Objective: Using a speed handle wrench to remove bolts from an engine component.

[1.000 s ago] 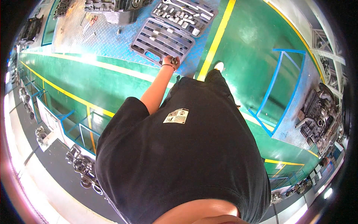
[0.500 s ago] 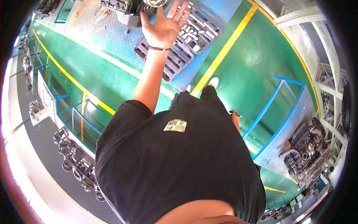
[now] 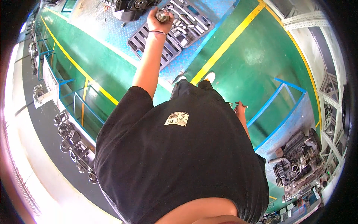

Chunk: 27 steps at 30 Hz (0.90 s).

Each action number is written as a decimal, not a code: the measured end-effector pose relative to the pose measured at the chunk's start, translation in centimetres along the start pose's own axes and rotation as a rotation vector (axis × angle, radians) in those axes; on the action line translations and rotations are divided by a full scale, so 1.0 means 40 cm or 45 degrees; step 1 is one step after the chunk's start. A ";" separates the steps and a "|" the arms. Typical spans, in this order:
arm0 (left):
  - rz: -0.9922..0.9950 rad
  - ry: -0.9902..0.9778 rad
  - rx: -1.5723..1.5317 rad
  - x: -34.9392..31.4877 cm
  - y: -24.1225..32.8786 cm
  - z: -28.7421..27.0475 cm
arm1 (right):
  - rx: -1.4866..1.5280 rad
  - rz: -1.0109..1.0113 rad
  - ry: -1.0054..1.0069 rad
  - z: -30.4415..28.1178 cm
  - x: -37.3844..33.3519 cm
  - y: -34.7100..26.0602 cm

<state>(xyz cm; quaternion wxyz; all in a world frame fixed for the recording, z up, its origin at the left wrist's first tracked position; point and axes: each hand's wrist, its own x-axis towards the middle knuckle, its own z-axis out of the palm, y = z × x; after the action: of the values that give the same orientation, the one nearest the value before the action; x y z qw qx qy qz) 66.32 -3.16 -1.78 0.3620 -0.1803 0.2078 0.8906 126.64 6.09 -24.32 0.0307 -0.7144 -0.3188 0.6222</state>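
Observation:
My left hand (image 3: 160, 25) reaches out ahead, its fingers closed around a round, shiny metal piece (image 3: 162, 16) whose exact kind I cannot make out. Beyond and beside it lies an open grey tool case (image 3: 164, 61); its far half holds sockets and a ratchet (image 3: 179, 10). A dark engine part (image 3: 130, 15) stands just past my left hand, cut off by the picture's top edge. Low by my right side, my right hand (image 3: 240, 109) has its fingers curled, with a small pale tip showing at them. My shirt hides part of that hand and whatever it holds.
The case rests on a blue diamond-plate platform (image 3: 188, 61). Yellow lines (image 3: 227, 46) cross the green floor (image 3: 246, 63). To the right are a blue frame (image 3: 266, 104) and an engine (image 3: 298, 160). Blue railings (image 3: 84, 102) and several metal parts (image 3: 76, 147) line the left.
My left hand went from open and spread to closed around the round metal piece. My right hand has come further into view, and the view has shifted slightly.

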 end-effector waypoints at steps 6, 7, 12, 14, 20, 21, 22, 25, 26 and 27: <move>-0.159 0.734 0.033 0.054 -0.144 -0.301 | -0.007 -0.105 0.048 -0.081 0.080 -0.008; -0.139 0.821 0.143 0.047 -0.172 -0.324 | -0.092 -0.244 0.050 -0.098 0.090 0.008; 0.187 0.783 1.978 0.071 -0.156 -0.509 | -0.124 -0.435 0.103 -0.103 0.108 -0.027; 0.427 0.685 2.681 0.080 -0.171 -0.505 | 0.169 -0.374 0.245 -0.099 0.096 -0.029; 0.326 0.373 2.610 0.245 -0.080 -0.704 | 0.099 -0.348 0.158 -0.106 0.202 -0.161; 0.327 0.392 2.589 0.250 -0.109 -0.695 | 0.074 -0.340 0.160 -0.121 0.222 -0.192; 0.298 0.357 2.498 0.247 -0.165 -0.648 | 0.049 -0.325 0.201 -0.156 0.238 -0.209; 0.506 0.553 1.968 0.212 -0.186 -0.594 | -0.037 -0.322 0.145 -0.171 0.305 -0.339; 0.428 0.585 2.170 0.228 -0.170 -0.573 | -0.032 -0.307 0.133 -0.170 0.320 -0.365; 0.325 0.605 1.918 0.200 -0.186 -0.508 | -0.050 -0.312 0.116 -0.174 0.348 -0.397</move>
<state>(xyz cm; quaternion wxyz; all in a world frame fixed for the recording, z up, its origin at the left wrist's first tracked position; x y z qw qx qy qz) 69.79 -3.92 -24.57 0.2277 -0.0472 0.8442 0.4830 126.66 28.06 -27.85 0.1071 -0.6980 -0.4140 0.5744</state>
